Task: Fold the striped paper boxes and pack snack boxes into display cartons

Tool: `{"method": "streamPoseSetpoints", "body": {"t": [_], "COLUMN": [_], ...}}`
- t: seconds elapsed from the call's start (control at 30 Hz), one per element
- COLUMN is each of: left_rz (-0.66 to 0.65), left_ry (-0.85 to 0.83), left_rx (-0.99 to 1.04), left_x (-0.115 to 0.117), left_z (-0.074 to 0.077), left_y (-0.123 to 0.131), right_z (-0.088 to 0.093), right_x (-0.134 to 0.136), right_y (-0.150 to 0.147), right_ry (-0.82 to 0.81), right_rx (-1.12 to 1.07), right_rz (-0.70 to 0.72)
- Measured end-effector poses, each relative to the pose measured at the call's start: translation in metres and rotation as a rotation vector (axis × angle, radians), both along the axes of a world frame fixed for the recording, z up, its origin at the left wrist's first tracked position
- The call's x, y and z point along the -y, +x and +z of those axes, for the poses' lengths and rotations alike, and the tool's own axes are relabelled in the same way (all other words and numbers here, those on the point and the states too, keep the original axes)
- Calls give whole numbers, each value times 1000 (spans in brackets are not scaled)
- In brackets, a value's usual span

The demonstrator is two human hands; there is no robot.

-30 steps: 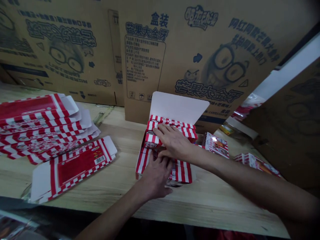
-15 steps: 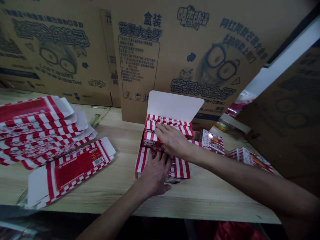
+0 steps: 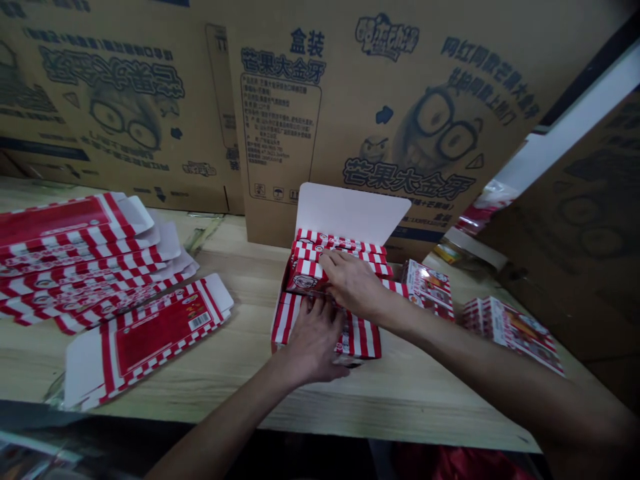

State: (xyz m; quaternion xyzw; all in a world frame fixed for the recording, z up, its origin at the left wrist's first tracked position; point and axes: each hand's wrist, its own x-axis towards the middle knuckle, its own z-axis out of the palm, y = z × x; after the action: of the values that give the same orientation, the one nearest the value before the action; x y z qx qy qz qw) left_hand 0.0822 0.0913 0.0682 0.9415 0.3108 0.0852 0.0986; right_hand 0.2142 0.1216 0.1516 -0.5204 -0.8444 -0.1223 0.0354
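A display box (image 3: 400,212) with a raised white lid holds rows of small red-and-white striped boxes (image 3: 285,317). My right hand (image 3: 353,283) reaches in from the right, its fingers curled over a small striped box (image 3: 304,280) in the middle of the rows. That box sits a little higher than the front row. My left hand (image 3: 315,340) clasps the front of the display box, fingers bent over the front row and thumb low at the front side. The fingertips of both hands are partly hidden among the boxes.
Flat, unfolded striped cartons (image 3: 90,260) lie in a stack at the left, one (image 3: 160,333) in front. Right of the display box are more small boxes (image 3: 430,283) and another group (image 3: 523,327). Large brown cartons (image 3: 280,220) stand behind on the wooden table (image 3: 400,400).
The small box under my right hand has come slightly forward and down towards the front row. My right hand moved a little with it; my left hand stays nearly in place.
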Motion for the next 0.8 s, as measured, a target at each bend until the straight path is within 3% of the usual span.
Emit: {"method": "streamPoseSetpoints", "body": {"t": [0.13,0.43,0.8], "left_rz": [34,81,66], "left_ry": [-28,-16,35], "left_rx": [48,126,124], "left_x": [-4,-7,-5], "left_z": [4,-6,3], "left_y": [7,12,11], "right_z": [-1,0,-2], "right_x": [-2,-6,-17], "right_y": [1,2,-1], "right_ry": [10,-21,-45], "right_rx": [-9,-26,-52], "right_rz": [5,11,47]}}
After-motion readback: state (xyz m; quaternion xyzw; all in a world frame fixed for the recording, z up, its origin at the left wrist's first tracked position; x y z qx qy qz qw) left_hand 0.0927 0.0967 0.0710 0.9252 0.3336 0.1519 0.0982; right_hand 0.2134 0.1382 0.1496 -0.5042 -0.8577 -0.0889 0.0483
